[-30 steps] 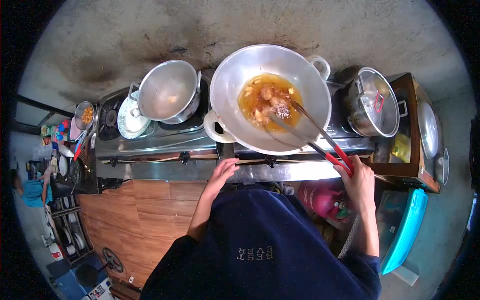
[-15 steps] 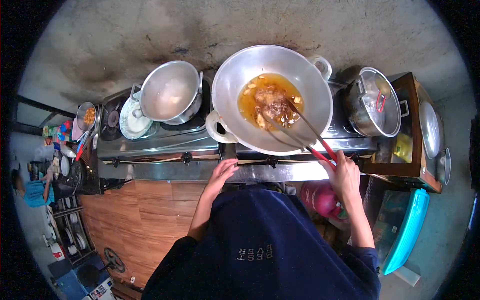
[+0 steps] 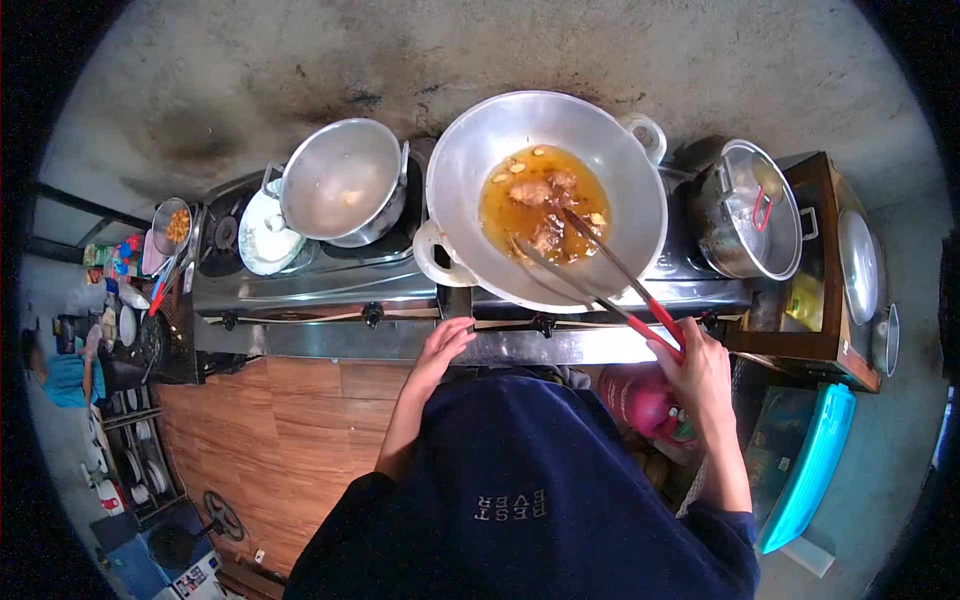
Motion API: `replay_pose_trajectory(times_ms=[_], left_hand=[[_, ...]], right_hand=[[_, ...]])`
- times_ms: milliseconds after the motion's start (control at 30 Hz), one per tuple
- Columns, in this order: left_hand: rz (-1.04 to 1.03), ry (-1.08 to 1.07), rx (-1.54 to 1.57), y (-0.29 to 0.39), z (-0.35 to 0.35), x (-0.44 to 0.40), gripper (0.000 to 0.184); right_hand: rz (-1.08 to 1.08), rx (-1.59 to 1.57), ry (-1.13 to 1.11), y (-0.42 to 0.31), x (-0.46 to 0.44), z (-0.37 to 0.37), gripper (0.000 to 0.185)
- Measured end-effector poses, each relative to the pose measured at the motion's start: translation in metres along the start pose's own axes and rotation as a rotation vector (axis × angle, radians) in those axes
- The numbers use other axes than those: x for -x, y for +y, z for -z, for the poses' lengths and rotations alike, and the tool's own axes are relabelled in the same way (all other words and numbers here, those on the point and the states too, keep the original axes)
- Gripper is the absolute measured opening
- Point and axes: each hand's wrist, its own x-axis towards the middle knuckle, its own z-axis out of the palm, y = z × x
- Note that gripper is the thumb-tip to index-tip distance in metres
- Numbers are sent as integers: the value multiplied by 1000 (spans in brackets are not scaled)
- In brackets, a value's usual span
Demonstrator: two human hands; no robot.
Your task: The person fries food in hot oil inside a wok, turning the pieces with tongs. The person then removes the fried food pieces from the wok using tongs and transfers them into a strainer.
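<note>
My right hand point(image 3: 697, 365) grips a pair of metal tongs point(image 3: 641, 325) by their red handles. Their tips are apart and reach into brown oil point(image 3: 510, 220) in a large, wide metal pan point(image 3: 625, 205). Browned pieces that look like meat point(image 3: 531, 192) lie in the oil, one of them between or just under the tong tips; whether it is gripped I cannot tell. Small pale bits point(image 3: 539, 152) float near the oil's edge. My left hand point(image 3: 440, 352) holds nothing, its fingers stretched out by the stove's front edge, below the pan's left handle point(image 3: 436, 252).
Left of the pan a pot point(image 3: 297, 200) of cloudy liquid stands on the stove, beside a white-coated plate point(image 3: 262, 240). Another pot point(image 3: 708, 235) with a red-handled utensil is at right. A strainer point(image 3: 172, 228) holds orange-brown pieces. A person point(image 3: 66, 380) is at far left.
The tongs and my right hand have shifted slightly right and down. The browned pieces, clumped together before, now lie spread apart in the oil. My left hand stays almost still.
</note>
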Motion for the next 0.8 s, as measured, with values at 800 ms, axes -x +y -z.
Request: replay_pose_trajectory(times_ms=[800], left_hand=[[-3,-44,-1,5,-4,-12,34]], right_hand=[[-42,58,-142,-20,10,-7,30]])
